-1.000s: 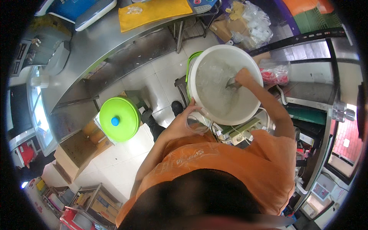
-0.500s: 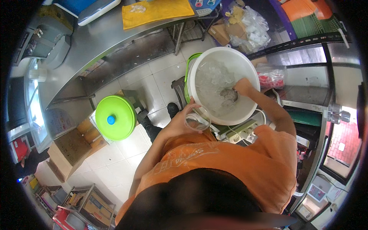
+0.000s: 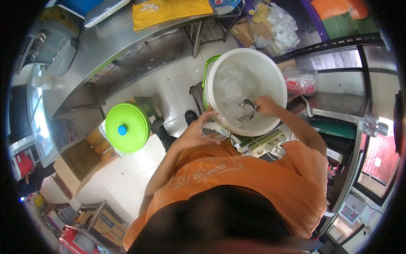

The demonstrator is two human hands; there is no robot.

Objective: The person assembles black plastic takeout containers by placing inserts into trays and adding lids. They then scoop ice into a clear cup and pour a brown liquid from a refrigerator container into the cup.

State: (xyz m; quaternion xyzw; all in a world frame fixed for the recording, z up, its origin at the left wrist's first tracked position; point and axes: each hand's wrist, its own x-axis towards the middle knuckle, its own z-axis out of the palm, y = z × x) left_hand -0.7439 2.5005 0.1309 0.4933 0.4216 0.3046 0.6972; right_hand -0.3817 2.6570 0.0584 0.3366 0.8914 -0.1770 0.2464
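A white ice bucket (image 3: 277, 80) with a green handle stands in front of me, with clear ice (image 3: 237, 80) in it. My right hand (image 3: 265, 105) reaches over the bucket's right side and is closed round the handle of a metal scoop (image 3: 249, 109). The scoop's round bowl rests among the ice near the bucket's near side. At the bucket's near left rim, my left hand (image 3: 198, 131) is wrapped round a clear plastic cup (image 3: 215, 130). The cup's mouth faces up, and no ice can be made out in it.
A lime-green round lid (image 3: 127, 133) with a blue knob lies to the left, beside an open cardboard box (image 3: 78, 167). A steel counter (image 3: 105, 46) carrying a yellow cloth (image 3: 171, 12) runs along the far left. White power strips (image 3: 266, 146) sit just below the bucket. Shelving stands at the right.
The scoop has turned and lifted slightly, so its curved edge shows more above the ice. My right hand has shifted a little toward me. The cup stays in my left hand.
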